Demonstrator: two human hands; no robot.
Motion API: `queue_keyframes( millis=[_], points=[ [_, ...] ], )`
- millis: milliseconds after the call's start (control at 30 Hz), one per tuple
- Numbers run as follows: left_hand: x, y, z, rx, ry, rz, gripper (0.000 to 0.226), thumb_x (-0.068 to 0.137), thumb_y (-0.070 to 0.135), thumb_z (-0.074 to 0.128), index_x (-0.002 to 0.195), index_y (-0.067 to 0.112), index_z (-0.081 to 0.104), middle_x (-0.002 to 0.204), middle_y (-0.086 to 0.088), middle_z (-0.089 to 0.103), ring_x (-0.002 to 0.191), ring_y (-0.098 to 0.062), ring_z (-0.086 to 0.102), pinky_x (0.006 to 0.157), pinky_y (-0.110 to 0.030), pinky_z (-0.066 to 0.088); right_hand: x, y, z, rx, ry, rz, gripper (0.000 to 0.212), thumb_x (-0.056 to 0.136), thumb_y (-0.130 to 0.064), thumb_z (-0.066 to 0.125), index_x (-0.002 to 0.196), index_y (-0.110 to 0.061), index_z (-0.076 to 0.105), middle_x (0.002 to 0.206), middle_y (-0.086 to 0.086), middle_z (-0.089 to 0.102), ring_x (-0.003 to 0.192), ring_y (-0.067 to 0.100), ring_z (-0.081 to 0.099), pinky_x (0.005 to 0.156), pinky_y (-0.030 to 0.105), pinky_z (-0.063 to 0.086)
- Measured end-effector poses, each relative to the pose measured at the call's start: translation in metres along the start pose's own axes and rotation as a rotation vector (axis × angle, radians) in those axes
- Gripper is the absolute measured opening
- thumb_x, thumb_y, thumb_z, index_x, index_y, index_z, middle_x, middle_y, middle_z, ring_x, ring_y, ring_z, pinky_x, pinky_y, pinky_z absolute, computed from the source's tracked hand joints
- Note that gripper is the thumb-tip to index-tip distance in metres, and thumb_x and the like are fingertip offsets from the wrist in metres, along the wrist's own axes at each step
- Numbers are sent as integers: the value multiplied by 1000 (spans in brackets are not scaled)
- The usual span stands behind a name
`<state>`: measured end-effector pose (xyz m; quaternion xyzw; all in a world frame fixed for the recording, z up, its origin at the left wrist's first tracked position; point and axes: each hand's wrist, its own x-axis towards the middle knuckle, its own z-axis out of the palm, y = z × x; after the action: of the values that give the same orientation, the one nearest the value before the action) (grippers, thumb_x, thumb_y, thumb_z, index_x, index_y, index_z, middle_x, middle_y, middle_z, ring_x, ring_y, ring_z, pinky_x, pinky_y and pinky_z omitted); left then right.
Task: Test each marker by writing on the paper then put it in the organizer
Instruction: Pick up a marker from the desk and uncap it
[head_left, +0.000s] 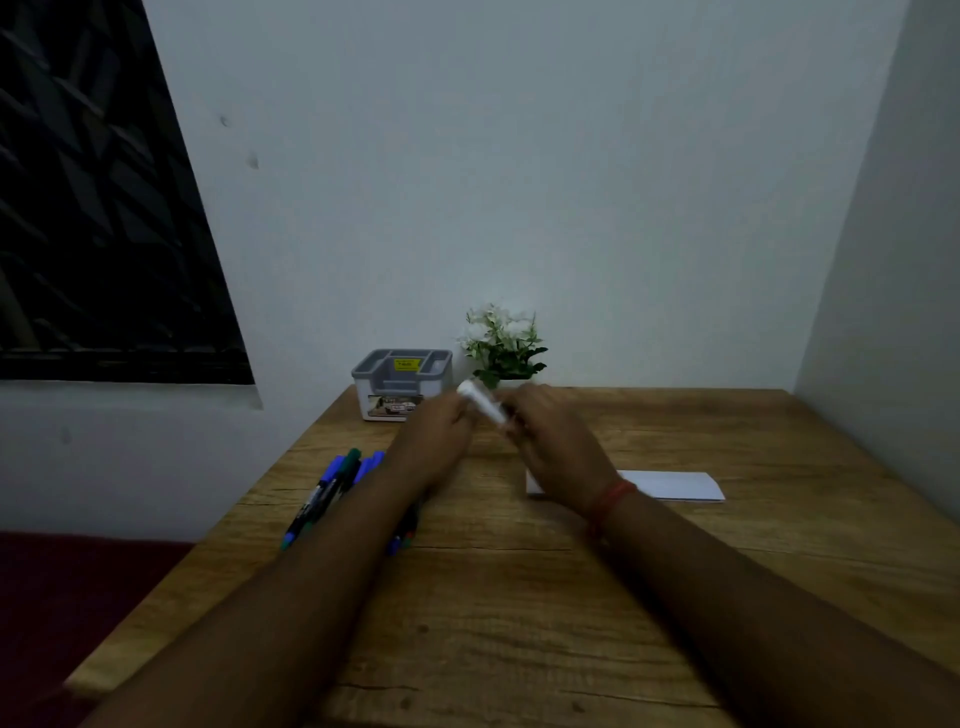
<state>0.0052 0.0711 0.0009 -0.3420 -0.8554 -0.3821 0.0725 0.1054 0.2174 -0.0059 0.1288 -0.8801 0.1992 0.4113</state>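
Observation:
Both hands meet above the middle of the wooden table (519, 597) and hold one white marker (480, 399) between them. My left hand (439, 439) grips its near part, and my right hand (550, 447) closes on its right end. The marker is blurred and tilts up to the left. A white sheet of paper (670, 486) lies flat to the right, partly under my right wrist. Several blue and green markers (332, 488) lie in a pile at the table's left edge, partly hidden by my left forearm. The grey and white organizer (402, 382) stands at the back.
A small potted plant (504, 348) stands right of the organizer against the back wall. A wall closes the right side. A dark window is on the left. A red thread band circles my right wrist.

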Motion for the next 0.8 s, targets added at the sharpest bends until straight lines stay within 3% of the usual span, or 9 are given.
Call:
queue_keyframes(
  millis=[33, 100, 200, 267, 367, 500, 633, 800],
  points=[
    [-2, 10, 5, -145, -27, 26, 28, 103, 25, 47, 126, 21, 62, 129, -5, 62, 113, -14, 56, 84, -20, 44, 1, 8, -5, 101, 74, 167, 25, 94, -7, 60, 118, -15, 62, 102, 2, 62, 88, 11, 52, 74, 29, 46],
    [-7, 26, 15, -299, -133, 29, 31, 104, 30, 43, 126, 24, 64, 122, 3, 63, 111, -10, 57, 85, -21, 44, 2, 22, -16, 349, 202, 482, 17, 95, -9, 61, 111, -14, 62, 98, 3, 63, 88, 17, 61, 79, 42, 57],
    [-10, 38, 38, -298, -170, 46, 24, 103, 26, 47, 113, 23, 68, 102, 7, 68, 92, -1, 59, 82, -26, 47, -6, 33, -25, 640, 265, 753, 12, 93, -10, 64, 104, -6, 62, 88, 7, 65, 80, 17, 66, 78, 46, 61],
    [-10, 42, 49, -268, -175, 54, 18, 101, 24, 49, 106, 23, 67, 88, 8, 64, 78, 0, 56, 72, -25, 44, -10, 35, -28, 765, 257, 812, 10, 93, -8, 62, 102, -4, 59, 84, 7, 64, 75, 16, 65, 69, 38, 61],
    [0, 46, 52, -255, -160, 69, 16, 102, 23, 48, 103, 23, 64, 80, 8, 60, 72, -5, 53, 63, -24, 41, -5, 42, -36, 909, 171, 884, 5, 95, -7, 60, 99, -4, 59, 80, 12, 64, 67, 17, 62, 57, 29, 54],
    [9, 42, 55, -153, -174, 135, 13, 102, 25, 49, 99, 24, 62, 77, 11, 57, 68, 2, 51, 59, -20, 36, -11, 51, -40, 912, 74, 921, 24, 97, -18, 64, 101, 5, 66, 78, 15, 65, 63, 16, 59, 55, 25, 51],
    [16, 32, 60, -130, -260, 153, 22, 103, 29, 45, 88, 20, 60, 74, -1, 60, 65, -7, 52, 64, -40, 44, -16, 55, -36, 912, 97, 936, 22, 99, -21, 61, 87, -3, 66, 70, 9, 64, 55, 14, 56, 48, 23, 49],
    [24, 30, 57, -266, -296, 107, 29, 103, 35, 43, 81, 38, 62, 61, 11, 57, 60, -8, 54, 65, -35, 46, -9, 47, -33, 939, 231, 947, 26, 101, -19, 56, 78, -9, 61, 59, 3, 60, 48, 12, 51, 45, 26, 40]
  ],
)
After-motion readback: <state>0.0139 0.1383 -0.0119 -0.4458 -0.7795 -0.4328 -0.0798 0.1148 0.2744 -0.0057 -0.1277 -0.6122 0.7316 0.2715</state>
